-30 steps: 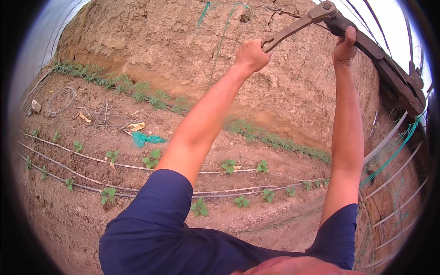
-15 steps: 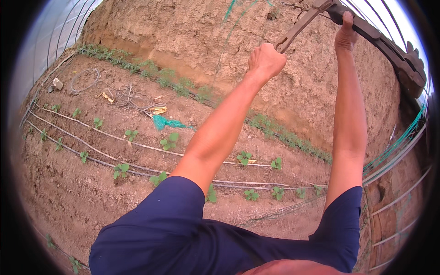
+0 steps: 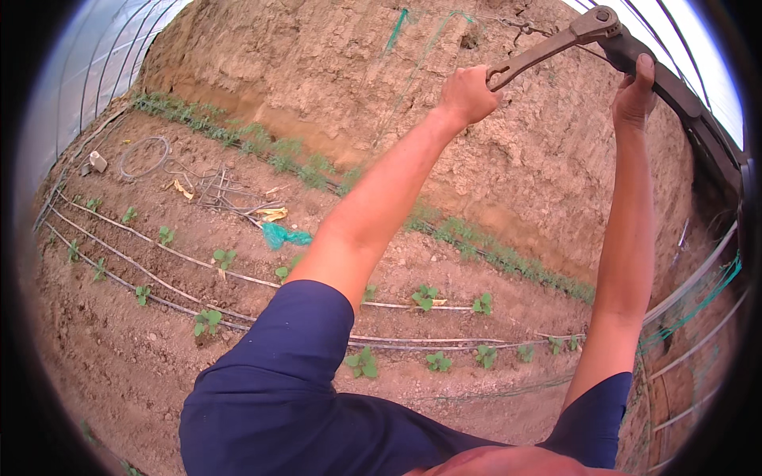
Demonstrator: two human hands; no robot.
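Both my arms reach up toward the upper right, to a rusty metal lever tool with two jointed parts. My left hand [image 3: 470, 96] is closed around the lower end of its slotted lever handle [image 3: 544, 52]. A round pivot [image 3: 602, 16] joins that handle to the long dark body [image 3: 675, 87]. My right hand [image 3: 635, 94] grips the body just beyond the pivot, thumb up along its side. The body's far end runs to the right rim of the view and is hard to make out. A thin wire [image 3: 533, 30] with a twisted loop passes behind the tool.
A rough earth wall [image 3: 317, 71] rises ahead, with leafy plants [image 3: 262, 141] along its foot. Rows of seedlings [image 3: 208, 321] and irrigation lines [image 3: 421, 343] cross the soil. Coiled wire [image 3: 144, 159] and a green plastic scrap [image 3: 284, 235] lie at left. Hoops [image 3: 107, 55] arch overhead.
The tool and my right hand have shifted right. The lever has swung to a flatter angle, and its pivot now shows in full. My left hand has risen slightly, keeping its grip.
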